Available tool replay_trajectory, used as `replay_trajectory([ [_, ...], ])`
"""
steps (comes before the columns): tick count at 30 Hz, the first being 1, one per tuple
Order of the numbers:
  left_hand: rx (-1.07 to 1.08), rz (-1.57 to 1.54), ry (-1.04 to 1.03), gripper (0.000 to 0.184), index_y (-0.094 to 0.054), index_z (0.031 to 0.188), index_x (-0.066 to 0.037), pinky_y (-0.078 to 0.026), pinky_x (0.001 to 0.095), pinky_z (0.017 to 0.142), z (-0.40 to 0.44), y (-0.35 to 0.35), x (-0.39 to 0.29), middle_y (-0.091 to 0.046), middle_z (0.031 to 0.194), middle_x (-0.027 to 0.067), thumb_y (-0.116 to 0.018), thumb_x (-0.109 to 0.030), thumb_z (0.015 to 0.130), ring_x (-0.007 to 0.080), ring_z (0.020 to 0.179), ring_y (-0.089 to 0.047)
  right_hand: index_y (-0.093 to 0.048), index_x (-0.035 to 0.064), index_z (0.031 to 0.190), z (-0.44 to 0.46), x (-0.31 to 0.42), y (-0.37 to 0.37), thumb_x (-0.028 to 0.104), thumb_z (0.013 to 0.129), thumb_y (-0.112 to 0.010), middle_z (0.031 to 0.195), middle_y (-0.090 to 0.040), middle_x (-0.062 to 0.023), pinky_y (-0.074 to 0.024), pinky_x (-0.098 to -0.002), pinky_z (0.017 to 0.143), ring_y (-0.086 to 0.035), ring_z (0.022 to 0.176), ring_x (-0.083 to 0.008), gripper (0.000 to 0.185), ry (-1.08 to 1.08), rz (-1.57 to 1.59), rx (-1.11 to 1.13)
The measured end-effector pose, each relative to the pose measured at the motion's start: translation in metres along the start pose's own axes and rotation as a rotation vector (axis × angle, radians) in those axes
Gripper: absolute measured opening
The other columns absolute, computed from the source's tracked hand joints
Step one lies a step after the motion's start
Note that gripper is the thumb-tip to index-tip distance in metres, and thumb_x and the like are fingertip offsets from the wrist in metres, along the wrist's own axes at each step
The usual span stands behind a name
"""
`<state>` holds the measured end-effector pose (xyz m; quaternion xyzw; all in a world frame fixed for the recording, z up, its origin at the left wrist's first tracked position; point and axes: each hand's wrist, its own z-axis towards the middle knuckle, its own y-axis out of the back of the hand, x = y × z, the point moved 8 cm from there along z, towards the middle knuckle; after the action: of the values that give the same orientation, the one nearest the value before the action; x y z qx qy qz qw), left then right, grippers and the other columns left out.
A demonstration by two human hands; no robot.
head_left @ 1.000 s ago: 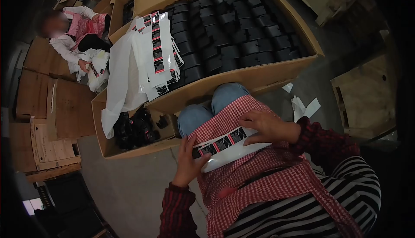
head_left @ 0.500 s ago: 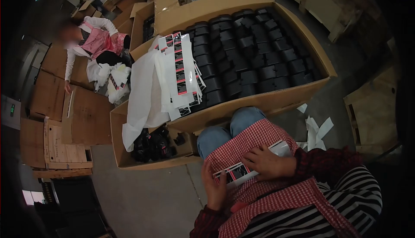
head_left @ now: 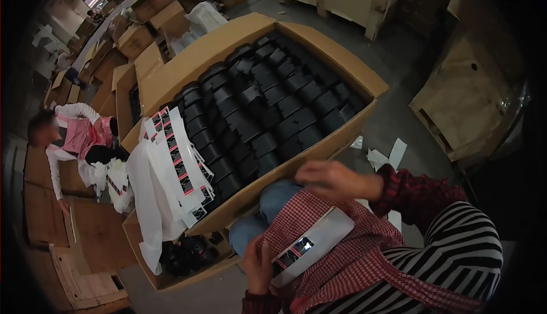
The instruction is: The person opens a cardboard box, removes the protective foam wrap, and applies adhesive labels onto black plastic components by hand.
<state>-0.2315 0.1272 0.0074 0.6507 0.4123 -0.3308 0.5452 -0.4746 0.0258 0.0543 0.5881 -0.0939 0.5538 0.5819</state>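
Observation:
A sticker strip (head_left: 315,241) lies across my lap, white backing with a few black-and-red labels near its left part. My left hand (head_left: 259,265) grips its left end, thumb on the top side. Raised off the strip, my right hand (head_left: 333,178) is over my knees by the near wall of a carton (head_left: 285,172). Motion smears its fingers, and whether anything is in them I cannot make out. Rows of black plastic parts (head_left: 268,106) fill the carton. On its left side lies a stack of sticker sheets (head_left: 178,157) beside white backing paper (head_left: 149,200).
A lower open carton (head_left: 137,240) at left contains black pieces (head_left: 185,257). Paper scraps (head_left: 393,153) lie on the floor at right, near a wooden crate (head_left: 461,97). A co-worker (head_left: 80,134) in a pink apron sits at the far left among cardboard boxes.
My right hand has lifted off the strip and moved up toward the carton. More bare white backing now shows on the strip. The whole view has turned, shifting the carton left.

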Motion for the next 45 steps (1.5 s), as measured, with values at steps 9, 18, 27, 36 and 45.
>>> replay_trajectory([
  [9,0.047,0.116,0.024,0.026,-0.062,0.109,0.002,-0.049,0.0296,0.077,0.029,-0.031,0.016,-0.067,0.099,0.0137,-0.056,-0.018,0.094,0.0186,0.09,-0.062,-0.061,0.0048,0.113,0.04,-0.149,0.135,0.005,0.072,-0.063,0.112,-0.058,-0.0147,-0.0498,-0.0396,0.085,-0.059,0.099,-0.0349,0.04,-0.252,-0.559,-0.198],
  [18,0.021,0.064,0.039,0.023,-0.063,0.107,0.002,-0.049,0.0303,0.078,0.035,-0.039,0.029,-0.067,0.098,0.0131,-0.056,-0.016,0.093,0.0199,0.09,-0.063,-0.049,0.0018,0.126,0.004,-0.207,0.147,0.01,0.064,-0.072,0.13,-0.048,-0.0136,-0.0448,-0.0401,0.095,-0.052,0.114,-0.035,0.066,-0.484,-0.845,0.094],
  [27,0.038,-0.214,0.111,0.02,-0.063,0.108,0.002,-0.047,0.0234,0.078,0.026,-0.028,0.026,-0.066,0.096,0.0058,-0.056,-0.011,0.094,0.0114,0.089,-0.06,-0.052,0.0027,0.125,0.014,-0.097,0.218,0.017,0.065,-0.074,0.109,-0.06,-0.0127,-0.0503,-0.0372,0.084,-0.061,0.093,-0.028,0.066,-0.274,-0.84,-0.347],
  [36,-0.098,-0.699,0.017,0.03,-0.051,0.124,0.0,-0.045,0.0285,0.093,0.017,0.001,-0.043,-0.059,0.114,0.009,-0.053,-0.007,0.095,0.0158,0.102,-0.058,-0.04,0.0047,0.138,0.028,0.006,0.021,0.03,0.09,-0.063,0.107,-0.06,-0.005,-0.0515,-0.0221,0.066,-0.061,0.076,-0.011,0.059,-0.496,0.748,0.097],
  [45,0.096,-0.628,0.212,0.058,-0.035,0.138,-0.004,-0.054,0.0319,0.084,-0.015,0.02,-0.059,-0.053,0.123,0.0103,-0.065,-0.013,0.089,0.0168,0.109,-0.056,-0.04,-0.0011,0.135,0.061,0.085,-0.096,0.033,0.092,-0.058,0.102,-0.06,-0.0211,-0.0482,-0.0364,0.078,-0.061,0.092,-0.0324,0.058,-0.021,0.142,0.313],
])
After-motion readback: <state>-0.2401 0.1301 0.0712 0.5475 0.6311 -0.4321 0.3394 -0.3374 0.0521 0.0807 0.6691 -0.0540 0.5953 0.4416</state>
